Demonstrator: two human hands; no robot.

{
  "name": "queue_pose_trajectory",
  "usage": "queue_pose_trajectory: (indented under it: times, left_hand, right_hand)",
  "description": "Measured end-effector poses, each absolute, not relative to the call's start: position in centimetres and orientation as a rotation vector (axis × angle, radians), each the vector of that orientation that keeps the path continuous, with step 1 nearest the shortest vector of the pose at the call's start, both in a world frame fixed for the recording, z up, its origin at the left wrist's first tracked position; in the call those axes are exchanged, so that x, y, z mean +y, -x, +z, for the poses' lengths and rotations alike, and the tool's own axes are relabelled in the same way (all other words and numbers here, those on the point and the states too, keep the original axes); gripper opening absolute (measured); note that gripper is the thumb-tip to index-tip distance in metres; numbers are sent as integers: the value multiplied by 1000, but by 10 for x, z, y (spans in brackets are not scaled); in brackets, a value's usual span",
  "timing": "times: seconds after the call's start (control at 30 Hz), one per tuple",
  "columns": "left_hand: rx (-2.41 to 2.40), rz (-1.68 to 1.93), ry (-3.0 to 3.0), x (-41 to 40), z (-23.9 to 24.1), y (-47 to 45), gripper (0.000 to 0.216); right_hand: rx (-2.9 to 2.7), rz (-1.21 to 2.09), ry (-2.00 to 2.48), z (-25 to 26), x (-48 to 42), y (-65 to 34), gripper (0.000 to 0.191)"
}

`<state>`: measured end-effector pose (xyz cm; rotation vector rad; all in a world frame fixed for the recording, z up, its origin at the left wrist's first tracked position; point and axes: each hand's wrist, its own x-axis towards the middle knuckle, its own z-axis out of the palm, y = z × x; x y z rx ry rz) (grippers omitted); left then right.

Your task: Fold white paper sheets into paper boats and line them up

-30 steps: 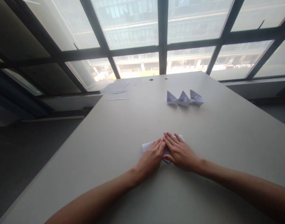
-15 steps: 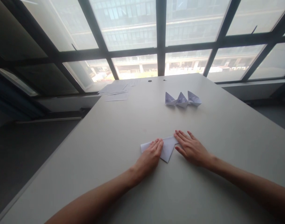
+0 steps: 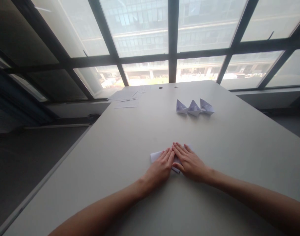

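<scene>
A folded sheet of white paper [image 3: 154, 156] lies flat on the table under both hands, which hide most of it. My left hand [image 3: 162, 165] presses on its left and middle part, fingers stretched out. Beside it, my right hand [image 3: 188, 161] rests flat on the right part, its fingertips meeting those of the left. The paper's left end, its lower tip and a bit of its upper right edge show around the hands. Neither hand is closed on anything.
Three folded paper boats [image 3: 194, 108] stand in a row farther back on the white table [image 3: 95, 170]. Loose sheets of paper [image 3: 124, 95] lie at the far left corner. Two small dark spots, one a round hole [image 3: 160, 88], sit near the back edge, before large windows.
My right hand has slid left along the paper, from its right end to the fingers of my left hand. My left hand stays on the paper. The view has shifted slightly.
</scene>
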<state>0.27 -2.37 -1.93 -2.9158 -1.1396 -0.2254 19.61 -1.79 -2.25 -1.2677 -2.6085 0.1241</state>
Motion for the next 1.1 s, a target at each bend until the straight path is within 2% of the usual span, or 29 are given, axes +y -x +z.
queue_pose_trajectory:
  times: [0.33,0.57,0.83,1.1]
  left_hand:
    - [-1277,-176,2653,-31,-15,-9,53]
    - [-1293,-128,2822,-19,-14,-14,66]
    - [-1456,-217,2708,-28,-20,-3,81]
    - [-1646,11,2670,-48,-8,50,83]
  right_hand:
    - [-2609,139,1276,-26,-17,-200,73]
    - [-2629,124,1237,-25,-17,-203,73]
    - [-2649,120,1260,-25,-17,-204,77]
    - [-2630,172,1298,-21,-17,-202,83]
